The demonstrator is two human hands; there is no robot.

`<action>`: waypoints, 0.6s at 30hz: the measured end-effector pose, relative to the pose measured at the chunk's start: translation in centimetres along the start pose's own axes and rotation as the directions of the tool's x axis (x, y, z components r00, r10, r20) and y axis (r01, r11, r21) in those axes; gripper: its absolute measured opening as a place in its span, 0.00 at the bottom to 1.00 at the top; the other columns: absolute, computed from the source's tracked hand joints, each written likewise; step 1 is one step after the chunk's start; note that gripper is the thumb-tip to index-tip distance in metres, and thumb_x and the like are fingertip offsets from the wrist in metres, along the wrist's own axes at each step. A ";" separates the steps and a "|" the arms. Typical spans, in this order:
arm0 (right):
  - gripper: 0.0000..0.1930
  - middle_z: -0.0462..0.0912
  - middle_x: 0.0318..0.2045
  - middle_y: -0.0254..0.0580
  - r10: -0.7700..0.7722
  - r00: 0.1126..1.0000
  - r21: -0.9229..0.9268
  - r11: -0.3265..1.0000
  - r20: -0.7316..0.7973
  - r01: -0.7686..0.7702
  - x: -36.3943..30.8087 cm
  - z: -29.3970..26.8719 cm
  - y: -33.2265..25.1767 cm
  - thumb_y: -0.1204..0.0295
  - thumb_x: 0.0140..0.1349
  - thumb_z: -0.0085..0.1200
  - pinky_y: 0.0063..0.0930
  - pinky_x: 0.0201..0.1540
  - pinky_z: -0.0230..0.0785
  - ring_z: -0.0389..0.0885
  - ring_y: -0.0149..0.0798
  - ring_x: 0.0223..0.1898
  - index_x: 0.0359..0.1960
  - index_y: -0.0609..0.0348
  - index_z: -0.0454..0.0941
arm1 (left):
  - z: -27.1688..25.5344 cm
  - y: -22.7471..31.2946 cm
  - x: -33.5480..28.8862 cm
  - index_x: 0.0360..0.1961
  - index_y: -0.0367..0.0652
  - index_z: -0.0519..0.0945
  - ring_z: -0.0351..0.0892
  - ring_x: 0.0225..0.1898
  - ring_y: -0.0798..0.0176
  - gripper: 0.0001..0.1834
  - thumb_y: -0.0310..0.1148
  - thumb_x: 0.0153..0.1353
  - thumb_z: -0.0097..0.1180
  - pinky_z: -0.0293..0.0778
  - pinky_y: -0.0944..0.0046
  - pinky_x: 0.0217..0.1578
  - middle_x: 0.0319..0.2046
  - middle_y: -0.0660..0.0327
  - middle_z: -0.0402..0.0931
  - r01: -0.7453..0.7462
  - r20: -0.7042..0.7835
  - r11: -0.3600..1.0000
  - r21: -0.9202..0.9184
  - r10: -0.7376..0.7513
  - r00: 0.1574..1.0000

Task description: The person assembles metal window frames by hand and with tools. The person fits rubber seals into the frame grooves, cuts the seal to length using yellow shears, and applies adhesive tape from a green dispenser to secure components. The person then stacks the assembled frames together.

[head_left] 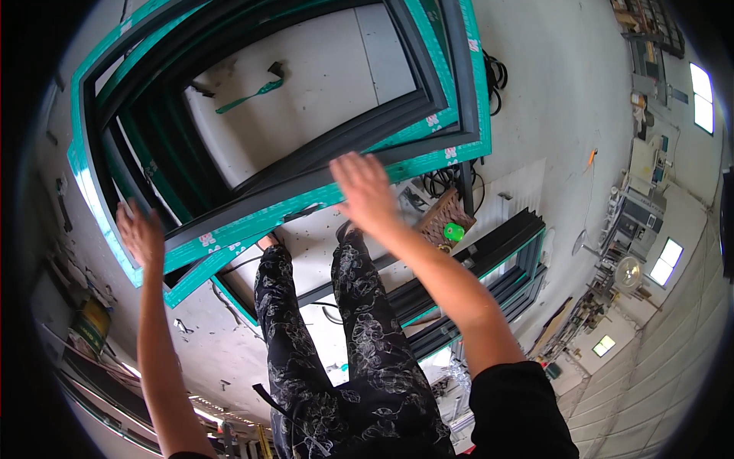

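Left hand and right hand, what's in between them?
A dark, green-edged side of the top frame runs between the left hand and the right hand, in the head view.

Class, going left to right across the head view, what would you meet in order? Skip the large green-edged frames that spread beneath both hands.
Left hand, green strip on the floor, right hand, brown basket, round fan, topmost bright window.
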State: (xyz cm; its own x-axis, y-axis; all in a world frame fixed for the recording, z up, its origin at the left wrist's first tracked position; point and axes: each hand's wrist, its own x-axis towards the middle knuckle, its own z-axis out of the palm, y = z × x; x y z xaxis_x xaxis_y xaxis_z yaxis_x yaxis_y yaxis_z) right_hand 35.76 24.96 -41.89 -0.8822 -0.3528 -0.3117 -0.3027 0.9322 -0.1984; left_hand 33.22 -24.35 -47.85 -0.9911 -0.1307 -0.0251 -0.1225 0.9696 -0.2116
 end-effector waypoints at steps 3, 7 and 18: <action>0.39 0.69 0.63 0.49 0.128 0.986 0.072 0.990 -0.108 -0.121 -4.0 -1.8 6.5 0.58 0.51 0.68 0.47 0.69 0.55 0.64 0.50 0.66 0.64 0.60 0.68 | -4.3 11.2 -3.5 0.62 0.44 0.71 0.66 0.63 0.46 0.31 0.37 0.57 0.65 0.64 0.49 0.62 0.61 0.50 0.68 -0.131 0.116 0.937 -0.325 0.177 0.977; 0.28 0.72 0.57 0.49 0.343 0.935 0.226 0.921 -0.086 -0.317 -10.8 -1.5 11.2 0.65 0.55 0.65 0.43 0.59 0.66 0.70 0.52 0.59 0.56 0.61 0.73 | -10.5 24.0 -6.1 0.65 0.42 0.68 0.68 0.61 0.48 0.38 0.40 0.54 0.67 0.61 0.50 0.63 0.58 0.51 0.71 -0.328 0.174 0.810 -0.486 0.458 0.872; 0.16 0.81 0.38 0.52 0.606 0.775 0.588 0.567 0.177 -0.577 -26.7 7.9 13.3 0.68 0.55 0.63 0.45 0.43 0.74 0.80 0.56 0.40 0.43 0.62 0.79 | -11.2 40.8 -6.1 0.51 0.42 0.68 0.72 0.51 0.48 0.40 0.37 0.36 0.75 0.68 0.50 0.53 0.45 0.54 0.71 -0.517 0.185 0.790 -0.329 0.591 0.785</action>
State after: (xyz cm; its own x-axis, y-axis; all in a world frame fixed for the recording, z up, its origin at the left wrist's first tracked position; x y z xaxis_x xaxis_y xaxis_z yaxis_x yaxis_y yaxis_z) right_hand 58.12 46.10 -43.52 -0.8037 0.2776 -0.5263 0.5498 0.6845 -0.4787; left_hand 33.65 18.30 -45.43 -0.8409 0.4320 -0.3258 0.3984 0.9018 0.1674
